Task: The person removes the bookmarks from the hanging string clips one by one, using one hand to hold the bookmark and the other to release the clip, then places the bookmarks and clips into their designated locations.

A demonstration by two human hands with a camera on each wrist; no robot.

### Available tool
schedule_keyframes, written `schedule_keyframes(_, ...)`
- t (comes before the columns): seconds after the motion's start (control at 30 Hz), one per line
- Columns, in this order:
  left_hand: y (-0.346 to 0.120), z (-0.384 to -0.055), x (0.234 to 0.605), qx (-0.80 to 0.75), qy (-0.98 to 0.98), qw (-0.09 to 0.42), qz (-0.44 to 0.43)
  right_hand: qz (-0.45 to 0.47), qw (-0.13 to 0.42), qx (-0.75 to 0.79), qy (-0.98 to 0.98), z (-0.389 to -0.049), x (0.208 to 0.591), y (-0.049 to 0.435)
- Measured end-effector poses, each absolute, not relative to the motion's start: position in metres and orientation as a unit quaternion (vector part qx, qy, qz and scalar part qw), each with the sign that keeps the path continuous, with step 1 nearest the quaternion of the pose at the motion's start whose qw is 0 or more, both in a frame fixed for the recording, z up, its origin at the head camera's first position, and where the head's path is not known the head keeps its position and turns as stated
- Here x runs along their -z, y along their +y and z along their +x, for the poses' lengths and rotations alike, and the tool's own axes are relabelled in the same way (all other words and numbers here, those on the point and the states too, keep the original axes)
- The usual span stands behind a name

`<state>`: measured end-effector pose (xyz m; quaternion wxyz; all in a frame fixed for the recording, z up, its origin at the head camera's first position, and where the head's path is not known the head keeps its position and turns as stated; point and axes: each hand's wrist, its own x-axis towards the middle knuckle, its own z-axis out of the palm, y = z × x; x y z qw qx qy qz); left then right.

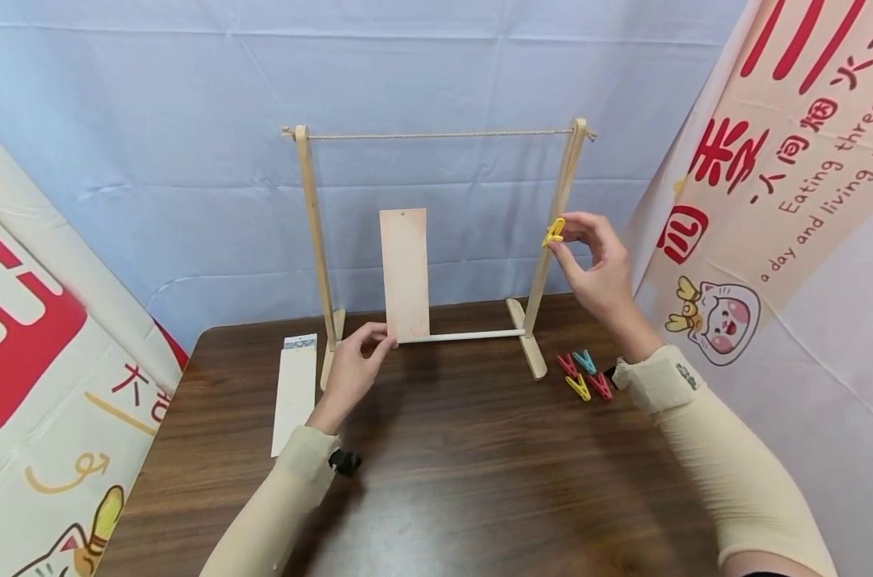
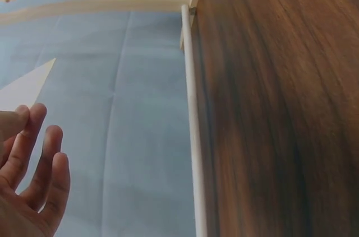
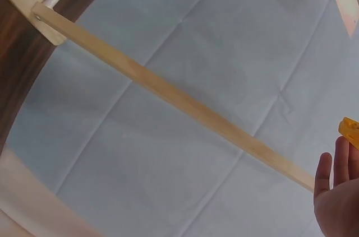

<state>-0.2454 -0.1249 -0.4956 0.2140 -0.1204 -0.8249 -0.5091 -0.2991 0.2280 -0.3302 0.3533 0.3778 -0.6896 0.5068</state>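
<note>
Between thumb and fingertips my left hand pinches the lower left corner of a long pale card, which stands upright with a small hole near its top edge. The left wrist view shows only a corner of this card beyond the fingers. My right hand, raised beside the right post of a wooden frame, pinches a yellow clothespin. In the right wrist view the clothespin shows at the right edge. A thin rope runs between the tops of the posts, above the card.
Several clothespins, red, blue and yellow, lie on the brown table near the frame's right foot. Another long white card with a patterned end lies at the left. A white rod joins the frame's posts low down.
</note>
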Motion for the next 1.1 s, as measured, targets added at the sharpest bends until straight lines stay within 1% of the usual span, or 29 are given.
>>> schedule_keyframes(0.4, -0.147, -0.228, 0.512, 0.488, -0.842, 0.213, -0.086, 0.356, 0.34, -0.497, -0.714, -0.29, 0.35, 0.236)
schedule_keyframes(0.57, -0.155, -0.222, 0.52, 0.502, -0.837, 0.204, -0.079, 0.35, 0.335, -0.495, -0.721, -0.289, 0.36, 0.24)
schedule_keyframes(1.1, -0.178, -0.207, 0.53, 0.503, -0.841, 0.191, -0.059, 0.32, 0.312, -0.523, -0.725, -0.287, 0.391, 0.249)
